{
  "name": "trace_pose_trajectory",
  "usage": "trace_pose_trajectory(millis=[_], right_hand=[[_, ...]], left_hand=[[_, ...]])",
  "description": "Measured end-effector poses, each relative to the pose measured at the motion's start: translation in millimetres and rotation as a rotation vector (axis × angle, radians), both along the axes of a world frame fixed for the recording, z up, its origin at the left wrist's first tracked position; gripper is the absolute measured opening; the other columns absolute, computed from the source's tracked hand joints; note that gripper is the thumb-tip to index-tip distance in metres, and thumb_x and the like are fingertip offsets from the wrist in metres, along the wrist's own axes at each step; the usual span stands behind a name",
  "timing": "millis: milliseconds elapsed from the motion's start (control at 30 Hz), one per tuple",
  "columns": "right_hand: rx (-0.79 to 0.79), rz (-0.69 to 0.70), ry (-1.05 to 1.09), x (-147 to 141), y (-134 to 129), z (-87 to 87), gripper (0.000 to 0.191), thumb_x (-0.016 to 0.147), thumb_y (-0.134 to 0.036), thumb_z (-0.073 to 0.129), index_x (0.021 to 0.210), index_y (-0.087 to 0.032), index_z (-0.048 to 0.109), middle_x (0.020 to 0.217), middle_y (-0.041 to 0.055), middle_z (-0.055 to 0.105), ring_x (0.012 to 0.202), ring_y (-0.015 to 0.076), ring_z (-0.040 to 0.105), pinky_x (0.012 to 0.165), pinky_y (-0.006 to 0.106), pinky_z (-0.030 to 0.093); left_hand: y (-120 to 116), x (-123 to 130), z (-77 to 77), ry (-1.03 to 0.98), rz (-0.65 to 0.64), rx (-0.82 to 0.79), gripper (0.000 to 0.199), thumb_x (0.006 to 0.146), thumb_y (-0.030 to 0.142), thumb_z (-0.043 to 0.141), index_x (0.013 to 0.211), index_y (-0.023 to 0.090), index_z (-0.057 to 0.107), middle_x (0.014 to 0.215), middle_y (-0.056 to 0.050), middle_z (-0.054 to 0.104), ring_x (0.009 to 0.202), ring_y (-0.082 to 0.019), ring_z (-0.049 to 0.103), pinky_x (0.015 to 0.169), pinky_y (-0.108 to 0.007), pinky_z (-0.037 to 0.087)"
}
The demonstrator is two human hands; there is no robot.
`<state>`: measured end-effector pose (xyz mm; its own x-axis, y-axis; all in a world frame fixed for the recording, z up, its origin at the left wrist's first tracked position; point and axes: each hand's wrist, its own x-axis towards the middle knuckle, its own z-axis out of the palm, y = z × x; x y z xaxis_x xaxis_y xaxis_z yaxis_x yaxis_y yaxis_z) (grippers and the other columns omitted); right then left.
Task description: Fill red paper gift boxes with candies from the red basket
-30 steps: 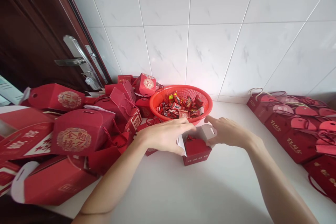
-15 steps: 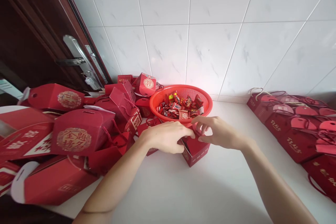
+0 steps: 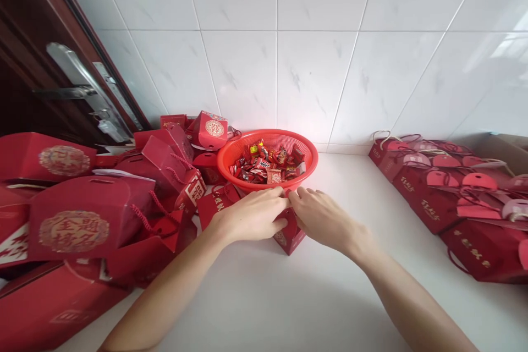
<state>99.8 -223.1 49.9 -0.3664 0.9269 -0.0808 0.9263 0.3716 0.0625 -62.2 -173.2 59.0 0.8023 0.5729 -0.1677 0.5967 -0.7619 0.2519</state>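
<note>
Fingers of your left hand (image 3: 258, 214) and right hand (image 3: 319, 217) are curled over the top of a small red box (image 3: 291, 234), grasping it from both sides, the fingertips meeting or nearly so. The box stands on the white tabletop (image 3: 264, 297), just in front of a red plastic basket (image 3: 310, 168) of wrapped candies (image 3: 274, 177). Jumbled red boxes (image 3: 74, 225) lie to your left; rows of red boxes (image 3: 421, 198) stand to your right.

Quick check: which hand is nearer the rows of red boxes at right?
Right. The right hand is at the side of the small box facing the rows; the left hand is at its opposite side, farther away.
</note>
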Motion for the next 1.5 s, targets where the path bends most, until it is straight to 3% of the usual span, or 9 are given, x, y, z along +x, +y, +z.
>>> trace_pose_trajectory(millis=[100,333,467,600,800,967,1233,1367,1500], right_hand=[[0.001,0.033,-0.025,6.7,-3.4,2.8,0.018,0.094,-0.008,0.047,0.106,-0.011,0.059,0.095,0.0122,0.067,0.083,0.0256,0.068,0.071,0.033,0.045],[-0.070,0.092,-0.088,19.0,-6.6,9.8,0.026,0.087,-0.003,0.052,0.111,-0.011,0.060,0.095,0.0123,0.068,0.085,0.0252,0.068,0.069,0.032,0.045],[-0.141,0.089,-0.011,22.5,-3.9,13.4,0.019,0.089,-0.022,0.064,0.105,-0.013,0.063,0.098,0.0121,0.069,0.086,0.0259,0.068,0.067,0.031,0.044],[-0.178,0.088,0.057,24.1,-1.7,14.8,0.026,0.088,-0.041,0.068,0.094,-0.016,0.065,0.090,0.0099,0.069,0.081,0.0249,0.066,0.062,0.030,0.041],[-0.088,0.090,0.042,15.0,-0.8,7.5,0.018,0.095,-0.018,0.052,0.093,-0.014,0.069,0.093,0.0127,0.070,0.083,0.0245,0.067,0.063,0.031,0.042],[-0.027,0.109,-0.019,1.3,-5.0,1.5,0.025,0.091,-0.004,0.047,0.098,-0.011,0.070,0.096,0.0153,0.070,0.091,0.0256,0.067,0.072,0.032,0.046],[0.037,0.060,-0.171,-25.1,-22.4,-2.5,0.019,0.091,-0.007,0.052,0.103,-0.007,0.067,0.105,0.0191,0.065,0.101,0.0298,0.060,0.084,0.038,0.047],[0.033,0.101,-0.173,-25.9,-23.3,-4.3,0.013,0.087,-0.006,0.056,0.094,-0.009,0.067,0.101,0.0183,0.064,0.102,0.0300,0.059,0.084,0.040,0.047],[0.018,0.092,-0.155,-24.6,-21.6,-5.1,0.012,0.087,-0.005,0.057,0.089,-0.012,0.067,0.096,0.0162,0.066,0.097,0.0293,0.062,0.080,0.038,0.047]], left_hand=[[0.2,0.3,-3.8,-0.033,0.008,-0.038,0.030,0.091,0.022,0.053,0.120,0.020,0.062,0.124,-0.011,0.060,0.119,-0.028,0.060,0.097,-0.038,0.048],[3.0,4.5,-10.4,-0.032,0.004,-0.033,0.027,0.093,0.031,0.055,0.115,0.021,0.067,0.126,-0.010,0.060,0.126,-0.029,0.053,0.104,-0.040,0.043],[4.5,9.2,-12.6,-0.044,0.039,0.009,0.031,0.094,0.037,0.056,0.117,0.020,0.067,0.121,-0.010,0.062,0.116,-0.029,0.059,0.100,-0.040,0.045],[3.8,11.5,-17.9,-0.077,0.084,-0.010,0.029,0.094,0.039,0.054,0.113,0.021,0.067,0.117,-0.009,0.060,0.111,-0.028,0.060,0.092,-0.039,0.048],[1.2,12.5,-22.3,-0.102,0.110,-0.012,0.016,0.094,0.033,0.053,0.092,0.019,0.061,0.109,-0.010,0.061,0.100,-0.026,0.064,0.085,-0.038,0.050],[2.7,11.2,-21.3,-0.172,0.097,-0.042,0.006,0.089,0.024,0.056,0.092,0.021,0.060,0.099,-0.008,0.068,0.099,-0.027,0.065,0.079,-0.034,0.051],[5.7,4.6,-13.5,-0.092,0.087,-0.070,0.016,0.081,0.010,0.048,0.085,0.021,0.060,0.093,-0.007,0.070,0.089,-0.025,0.067,0.076,-0.032,0.050],[5.0,-0.1,-5.5,-0.046,0.053,-0.092,0.008,0.081,0.015,0.052,0.078,0.021,0.055,0.088,-0.005,0.068,0.082,-0.024,0.065,0.067,-0.031,0.047],[4.4,-4.4,0.1,0.015,0.068,-0.092,0.007,0.082,0.027,0.062,0.085,0.021,0.060,0.098,-0.007,0.068,0.090,-0.026,0.066,0.071,-0.031,0.048]])
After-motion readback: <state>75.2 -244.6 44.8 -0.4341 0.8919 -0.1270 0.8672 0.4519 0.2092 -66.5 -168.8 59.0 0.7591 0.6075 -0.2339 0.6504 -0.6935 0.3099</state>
